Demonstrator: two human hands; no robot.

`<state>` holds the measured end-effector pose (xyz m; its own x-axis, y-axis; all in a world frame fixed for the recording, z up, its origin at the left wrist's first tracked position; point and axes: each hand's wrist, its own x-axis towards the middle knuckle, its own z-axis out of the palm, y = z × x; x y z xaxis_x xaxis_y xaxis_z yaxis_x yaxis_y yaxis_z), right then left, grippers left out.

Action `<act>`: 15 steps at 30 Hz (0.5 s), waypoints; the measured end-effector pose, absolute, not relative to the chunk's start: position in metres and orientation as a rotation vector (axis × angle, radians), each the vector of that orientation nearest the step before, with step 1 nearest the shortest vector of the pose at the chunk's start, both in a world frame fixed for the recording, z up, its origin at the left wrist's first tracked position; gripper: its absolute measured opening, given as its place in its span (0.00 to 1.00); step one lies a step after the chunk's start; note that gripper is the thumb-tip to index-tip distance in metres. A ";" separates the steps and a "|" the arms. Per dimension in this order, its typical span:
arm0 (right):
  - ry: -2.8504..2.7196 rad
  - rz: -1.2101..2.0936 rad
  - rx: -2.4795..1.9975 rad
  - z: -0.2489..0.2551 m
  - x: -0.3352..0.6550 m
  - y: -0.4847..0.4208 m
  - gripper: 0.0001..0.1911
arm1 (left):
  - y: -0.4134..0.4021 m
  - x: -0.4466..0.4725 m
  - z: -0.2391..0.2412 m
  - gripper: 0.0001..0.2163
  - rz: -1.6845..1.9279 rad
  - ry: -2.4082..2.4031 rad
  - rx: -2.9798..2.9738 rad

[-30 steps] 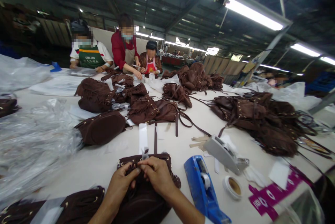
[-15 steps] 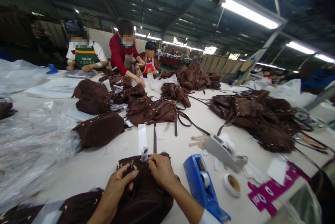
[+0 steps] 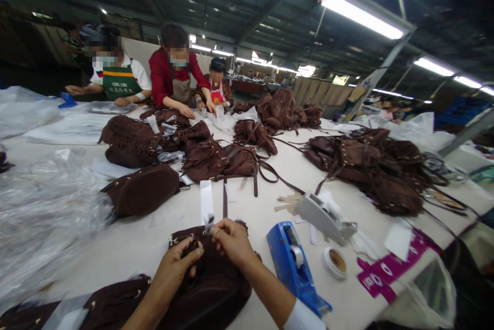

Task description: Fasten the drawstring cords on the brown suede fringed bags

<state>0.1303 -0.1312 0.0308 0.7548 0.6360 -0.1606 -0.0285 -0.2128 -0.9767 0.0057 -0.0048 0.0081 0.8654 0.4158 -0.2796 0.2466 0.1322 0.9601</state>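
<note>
- Factory hall, pale tabletop [image 3: 154,242] with piled bags [image 3: 142,191]; we're at the near edge.
- Brown bag [image 3: 212,296] lies right in front of us, under both hands.
- Left hand [image 3: 177,265]: thumb and fingers nearly closed over the bag front. Right hand [image 3: 233,242]: fingertips bunched, just beside the grey wrapped piece [image 3: 209,223]. Whether either pinches something, we can't tell; dark on dark.
- Our judgement: use small fingertip moves, steady with the left, don't yank.
- We'd keep the right forearm clear of the blue tape dispenser [image 3: 278,258].
</note>
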 end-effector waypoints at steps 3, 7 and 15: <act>-0.482 0.558 -1.770 0.039 0.148 -0.156 0.09 | -0.001 0.004 0.000 0.20 0.083 0.596 1.553; -0.662 0.402 -2.180 0.049 0.161 -0.210 0.07 | 0.007 0.006 -0.009 0.20 0.100 0.597 1.827; -0.855 0.554 -2.433 0.025 0.142 -0.250 0.25 | -0.010 0.008 0.060 0.21 0.055 0.478 2.605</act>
